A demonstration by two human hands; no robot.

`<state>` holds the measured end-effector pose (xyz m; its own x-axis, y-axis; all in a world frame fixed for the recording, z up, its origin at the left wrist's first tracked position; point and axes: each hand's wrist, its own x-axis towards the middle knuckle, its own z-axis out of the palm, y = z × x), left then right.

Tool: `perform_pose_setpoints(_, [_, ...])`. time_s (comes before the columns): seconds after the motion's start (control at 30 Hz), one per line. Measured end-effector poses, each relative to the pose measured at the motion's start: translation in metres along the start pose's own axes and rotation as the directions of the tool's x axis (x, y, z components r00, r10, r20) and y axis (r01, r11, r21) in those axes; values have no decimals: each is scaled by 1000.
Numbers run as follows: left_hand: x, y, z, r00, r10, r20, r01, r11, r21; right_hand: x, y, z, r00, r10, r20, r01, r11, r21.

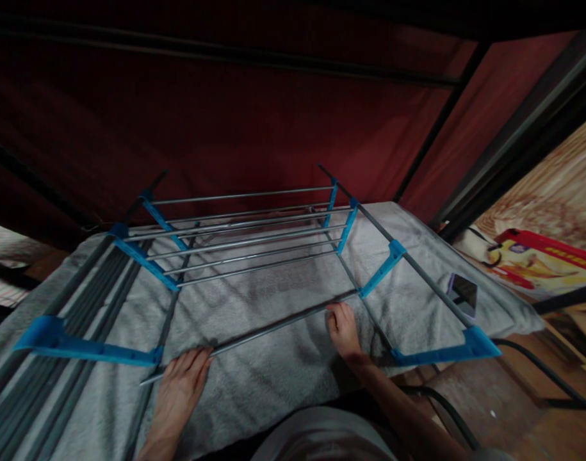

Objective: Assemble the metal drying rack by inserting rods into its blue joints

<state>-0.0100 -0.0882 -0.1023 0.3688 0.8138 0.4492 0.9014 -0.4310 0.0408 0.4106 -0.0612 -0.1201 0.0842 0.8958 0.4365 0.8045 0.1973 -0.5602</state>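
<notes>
A grey metal rod (268, 330) lies slantwise across the near part of a rack frame with blue plastic brackets. My left hand (183, 379) is closed over the rod close to its left end, which sticks out past my fingers. Further right, my right hand (343, 328) grips the same rod with curled fingers. The rod's right end meets a blue bracket (382, 272); whether it sits inside a hole is too small to tell. Behind it, several parallel rods (254, 240) span the far brackets. One near left bracket (88, 346) has no rod across to the right side.
Several loose grey rods (93, 298) lie in a bundle at the left. Under the rack is a grey fuzzy blanket (273, 390). A phone (463, 294) rests at the right, beyond the side tube. A red and yellow box (547, 259) stands further right. Dark red cloth (244, 128) hangs behind.
</notes>
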Motion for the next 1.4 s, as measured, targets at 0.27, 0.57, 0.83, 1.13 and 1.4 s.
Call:
perform_pose_setpoints(0.27, [3, 2, -3, 999, 50, -6, -50, 998, 44, 1, 0, 5, 979, -190, 74, 199, 969, -143])
perform_pose_setpoints(0.57, [4, 2, -3, 999, 49, 6, -49, 998, 31, 14, 7, 4, 962, -256, 95, 268, 950, -161])
perform_pose_setpoints(0.83, [2, 1, 1, 999, 33, -1, -33, 999, 17, 14, 8, 2, 959, -268, 89, 280, 946, -164])
perform_pose_setpoints(1.13, [3, 2, 0, 999, 32, -23, -31, 999, 29, 14, 8, 2, 963, -261, 72, 269, 952, -145])
perform_pose_setpoints(1.4, [3, 1, 2, 1000, 3, 16, -4, 1000, 21, 15, 9, 0, 964, -258, 58, 264, 957, -118])
